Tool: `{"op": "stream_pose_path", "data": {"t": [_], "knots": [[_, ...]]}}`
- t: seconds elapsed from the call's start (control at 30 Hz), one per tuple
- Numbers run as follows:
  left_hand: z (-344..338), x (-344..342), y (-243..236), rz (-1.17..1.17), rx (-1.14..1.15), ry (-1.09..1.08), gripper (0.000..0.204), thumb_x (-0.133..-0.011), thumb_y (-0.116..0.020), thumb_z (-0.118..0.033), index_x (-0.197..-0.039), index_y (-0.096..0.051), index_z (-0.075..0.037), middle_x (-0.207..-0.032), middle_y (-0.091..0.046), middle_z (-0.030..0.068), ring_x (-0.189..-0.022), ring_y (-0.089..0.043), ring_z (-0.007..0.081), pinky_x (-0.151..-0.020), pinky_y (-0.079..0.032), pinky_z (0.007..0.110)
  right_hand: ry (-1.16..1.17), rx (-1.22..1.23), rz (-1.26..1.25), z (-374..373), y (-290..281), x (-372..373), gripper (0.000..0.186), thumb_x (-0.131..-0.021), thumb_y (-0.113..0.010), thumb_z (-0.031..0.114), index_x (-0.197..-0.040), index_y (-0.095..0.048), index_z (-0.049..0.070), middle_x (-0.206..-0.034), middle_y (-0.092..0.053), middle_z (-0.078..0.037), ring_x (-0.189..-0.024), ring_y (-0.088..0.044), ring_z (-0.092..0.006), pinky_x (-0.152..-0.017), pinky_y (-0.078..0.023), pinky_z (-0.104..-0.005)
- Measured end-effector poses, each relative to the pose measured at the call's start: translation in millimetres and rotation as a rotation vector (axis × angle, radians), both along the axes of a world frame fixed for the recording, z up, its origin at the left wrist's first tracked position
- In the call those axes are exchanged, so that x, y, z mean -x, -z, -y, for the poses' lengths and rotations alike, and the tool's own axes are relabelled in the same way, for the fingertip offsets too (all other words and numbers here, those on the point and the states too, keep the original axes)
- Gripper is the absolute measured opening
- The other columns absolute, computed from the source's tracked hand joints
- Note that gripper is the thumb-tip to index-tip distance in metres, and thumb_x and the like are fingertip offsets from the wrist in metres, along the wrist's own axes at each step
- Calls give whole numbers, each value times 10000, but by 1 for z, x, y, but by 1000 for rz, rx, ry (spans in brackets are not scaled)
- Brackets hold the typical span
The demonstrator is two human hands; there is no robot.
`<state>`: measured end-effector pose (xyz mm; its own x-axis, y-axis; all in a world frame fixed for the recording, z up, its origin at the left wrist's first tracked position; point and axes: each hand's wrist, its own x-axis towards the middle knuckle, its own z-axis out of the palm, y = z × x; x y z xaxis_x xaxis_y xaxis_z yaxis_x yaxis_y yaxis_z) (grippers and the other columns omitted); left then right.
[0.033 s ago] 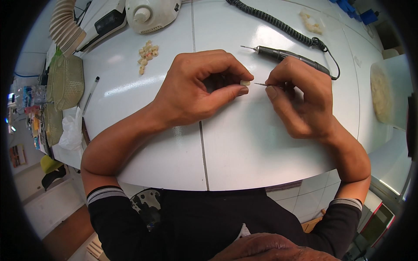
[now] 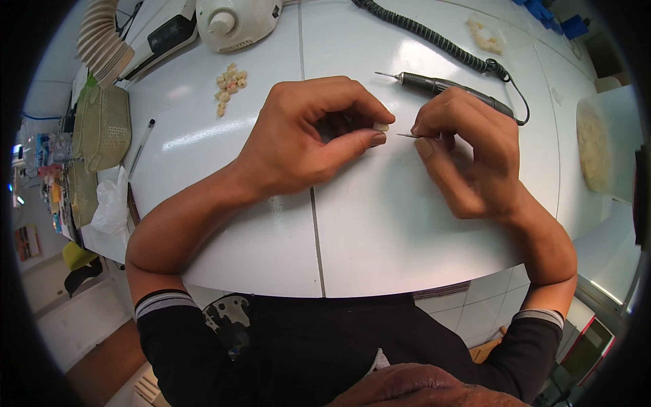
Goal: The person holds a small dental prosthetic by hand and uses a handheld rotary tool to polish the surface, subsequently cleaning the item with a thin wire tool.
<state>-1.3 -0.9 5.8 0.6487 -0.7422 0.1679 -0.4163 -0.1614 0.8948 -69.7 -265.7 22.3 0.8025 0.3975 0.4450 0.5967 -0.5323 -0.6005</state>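
Note:
Between the thumb and index finger of my left hand is a small cream tooth crown; part of it hides behind the fingers. My right hand is closed in a pinch on a thin metal bur. Its fine tip points left toward the crown, with a small gap between them. The bur's other end is hidden in my fingers. Just beyond my right hand, a black rotary handpiece lies on the white table, a slender bit in its nose.
Several loose tooth-like pieces lie at the far left, near a white control unit. A coiled black cord crosses the back. At left are a pen, a woven basket and a ribbed hose. A translucent container stands right.
The bur in my right hand has tilted slightly, its tip a little lower. My left hand and the crown have barely shifted.

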Motion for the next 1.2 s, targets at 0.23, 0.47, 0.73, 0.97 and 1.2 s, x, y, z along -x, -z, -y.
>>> {"op": "stream_pose_path", "data": {"t": [0.23, 0.47, 0.73, 0.97, 1.2], "knots": [[-2, -5, 9, -135, 121, -68, 258, -1042, -784, -29, -1299, -775, -32, -1213, -814, 93, -1120, -782, 141, -912, -644, 267, -55, -79, 46, 0, 11, -6, 137, -829, -732, -56, -948, -694, 1, -1187, -796, -238, -1000, -826, -330, -860, -658, -360], [-1, -6, 6, -220, 155, -87, 258, -1048, -790, -67, -1303, -776, -36, -1224, -818, 85, -1102, -789, 136, -873, -635, 252, -96, -91, 21, -3, 12, -4, 128, -831, -737, -54, -939, -690, -7, -1277, -784, -284, -1090, -823, -376, -895, -656, -390], [-1, -7, 6, -256, 122, -109, 248, -1053, -780, -59, -1293, -737, -15, -1175, -806, 77, -1098, -791, 137, -824, -637, 255, -89, -82, -21, -3, 9, -2, 131, -834, -752, -40, -949, -700, -3, -1335, -763, -307, -1113, -823, -369, -901, -653, -385], [1, -4, 0, -342, 194, -160, 218, -1041, -789, -50, -1213, -657, -28, -1119, -743, 54, -1065, -792, 142, -808, -645, 246, -99, -56, -60, -5, 7, -1, 129, -836, -751, -41, -946, -701, 3, -1393, -751, -283, -972, -823, -324, -863, -655, -374], [-3, -10, 6, -336, 189, -111, 175, -1048, -780, -51, -1178, -664, -33, -1138, -753, 59, -1074, -795, 145, -794, -644, 250, -111, -37, -34, -5, 8, 0, 118, -835, -757, -34, -927, -698, 8, -1425, -740, -272, -907, -816, -303, -815, -663, -367]]}}
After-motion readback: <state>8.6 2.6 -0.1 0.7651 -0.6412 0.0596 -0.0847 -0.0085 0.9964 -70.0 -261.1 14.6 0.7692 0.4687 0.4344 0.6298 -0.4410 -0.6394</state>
